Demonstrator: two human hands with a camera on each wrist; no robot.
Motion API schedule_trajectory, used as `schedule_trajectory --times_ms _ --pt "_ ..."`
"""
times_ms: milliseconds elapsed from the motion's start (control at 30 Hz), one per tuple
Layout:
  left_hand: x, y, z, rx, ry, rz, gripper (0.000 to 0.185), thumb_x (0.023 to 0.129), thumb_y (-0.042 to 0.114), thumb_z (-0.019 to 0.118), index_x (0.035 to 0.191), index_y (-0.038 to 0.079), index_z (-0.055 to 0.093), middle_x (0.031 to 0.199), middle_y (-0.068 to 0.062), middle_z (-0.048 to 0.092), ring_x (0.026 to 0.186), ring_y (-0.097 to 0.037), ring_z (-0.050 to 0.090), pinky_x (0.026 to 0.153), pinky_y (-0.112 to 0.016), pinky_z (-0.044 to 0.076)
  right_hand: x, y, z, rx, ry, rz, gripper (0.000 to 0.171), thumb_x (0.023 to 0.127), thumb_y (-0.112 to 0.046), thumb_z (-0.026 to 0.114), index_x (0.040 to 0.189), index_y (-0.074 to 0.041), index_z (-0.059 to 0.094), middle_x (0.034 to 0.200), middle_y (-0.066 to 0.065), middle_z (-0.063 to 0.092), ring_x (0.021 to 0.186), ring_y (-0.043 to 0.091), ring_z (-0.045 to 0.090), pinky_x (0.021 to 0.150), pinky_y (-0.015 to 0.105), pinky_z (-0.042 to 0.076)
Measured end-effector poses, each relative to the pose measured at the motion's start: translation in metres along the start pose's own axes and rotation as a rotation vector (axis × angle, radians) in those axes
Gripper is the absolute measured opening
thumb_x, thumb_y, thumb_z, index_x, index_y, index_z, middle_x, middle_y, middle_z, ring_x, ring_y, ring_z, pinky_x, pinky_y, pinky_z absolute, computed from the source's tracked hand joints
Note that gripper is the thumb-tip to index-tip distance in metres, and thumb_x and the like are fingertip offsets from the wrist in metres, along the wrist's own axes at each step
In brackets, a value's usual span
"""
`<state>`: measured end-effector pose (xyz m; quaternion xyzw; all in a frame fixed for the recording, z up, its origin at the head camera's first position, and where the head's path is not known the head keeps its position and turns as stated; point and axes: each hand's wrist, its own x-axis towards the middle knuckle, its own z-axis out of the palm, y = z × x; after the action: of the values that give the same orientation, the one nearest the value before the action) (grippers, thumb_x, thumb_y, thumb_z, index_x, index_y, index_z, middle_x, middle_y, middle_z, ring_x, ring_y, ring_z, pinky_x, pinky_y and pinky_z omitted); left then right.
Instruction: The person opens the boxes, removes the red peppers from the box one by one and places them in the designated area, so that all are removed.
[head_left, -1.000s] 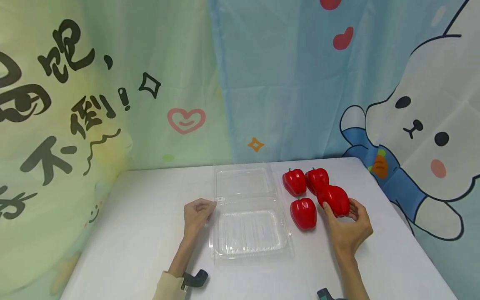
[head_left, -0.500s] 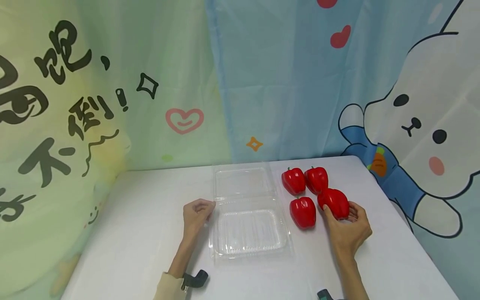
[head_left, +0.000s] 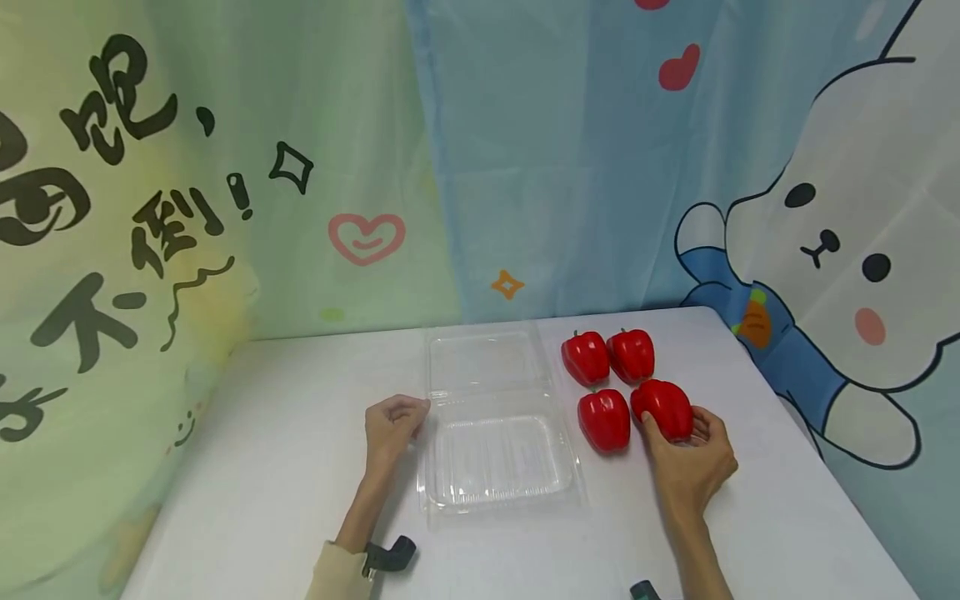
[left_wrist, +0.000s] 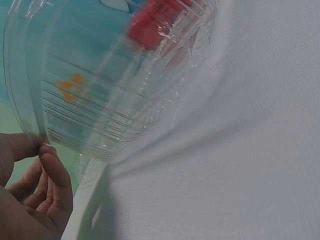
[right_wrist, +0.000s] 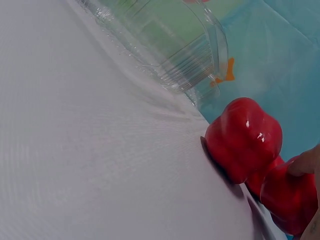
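Note:
My left hand [head_left: 392, 429] pinches the left rim of a clear plastic clamshell box [head_left: 502, 458], which lies unfolded with its lid [head_left: 483, 362] flat toward the back. In the left wrist view, thumb and forefinger meet on the rim of the see-through box [left_wrist: 95, 115]. To the right, my right hand [head_left: 693, 462] grips a glossy red bell pepper [head_left: 663, 407] between thumb and fingers. The right wrist view shows the thumb [right_wrist: 304, 162] on this pepper [right_wrist: 287, 200], behind another pepper [right_wrist: 245, 140]. Its far-side fingers are partly hidden.
Three more red bell peppers stand right of the box: one in front [head_left: 604, 421] and two behind, left [head_left: 586, 358] and right [head_left: 632, 355]. The white table [head_left: 277, 467] ends at a printed curtain [head_left: 525, 167].
My right hand has brought the gripped pepper slightly down toward me, away from the back right pepper. The left hand stays on the box rim, and the head view has shifted a little.

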<state>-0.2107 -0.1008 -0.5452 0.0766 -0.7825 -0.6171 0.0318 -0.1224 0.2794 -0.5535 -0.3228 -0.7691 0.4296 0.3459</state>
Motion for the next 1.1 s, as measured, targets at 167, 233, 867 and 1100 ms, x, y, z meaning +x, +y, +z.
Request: schedule_trajectory --times_ms 167,233,867,1100 --pt "0.0013 0.0010 0.0000 -0.008 0.000 0.001 0.015 0.086 0.022 0.076 0.089 0.008 0.074 0.074 -0.021 0.072 0.059 -0.016 0.062 0.057 -0.024 0.051 -0.0004 0.0002 0.0021 -0.008 -0.001 0.013 0.068 0.079 -0.035 0.085 0.136 -0.010 0.056 0.132 0.013 0.064 0.118 0.029 0.055 0.105 0.053 0.041" --pt "0.0022 0.0008 0.0001 -0.002 0.001 0.003 0.015 0.086 0.023 0.076 0.089 0.008 0.074 0.074 -0.020 0.072 0.059 -0.016 0.062 0.057 -0.024 0.050 -0.0005 -0.0001 0.0026 -0.008 0.000 0.014 0.067 0.080 -0.035 0.084 0.136 -0.010 0.057 0.132 0.013 0.065 0.118 0.029 0.055 0.105 0.053 0.041" --pt "0.0009 0.0007 -0.0005 -0.028 -0.010 -0.001 0.017 0.086 0.024 0.077 0.088 0.007 0.074 0.073 -0.021 0.072 0.059 -0.019 0.062 0.060 -0.025 0.052 -0.0036 0.0016 0.0023 -0.008 0.006 0.033 0.068 0.080 -0.036 0.084 0.137 -0.010 0.056 0.132 0.014 0.065 0.117 0.030 0.056 0.105 0.053 0.044" --pt "0.0012 -0.0005 -0.0006 -0.022 -0.016 -0.004 0.016 0.087 0.024 0.077 0.089 0.008 0.074 0.074 -0.020 0.073 0.059 -0.021 0.063 0.061 -0.024 0.051 -0.0044 0.0018 0.0020 -0.028 0.007 0.036 0.068 0.080 -0.037 0.084 0.136 -0.011 0.056 0.131 0.012 0.066 0.115 0.027 0.058 0.102 0.051 0.049"
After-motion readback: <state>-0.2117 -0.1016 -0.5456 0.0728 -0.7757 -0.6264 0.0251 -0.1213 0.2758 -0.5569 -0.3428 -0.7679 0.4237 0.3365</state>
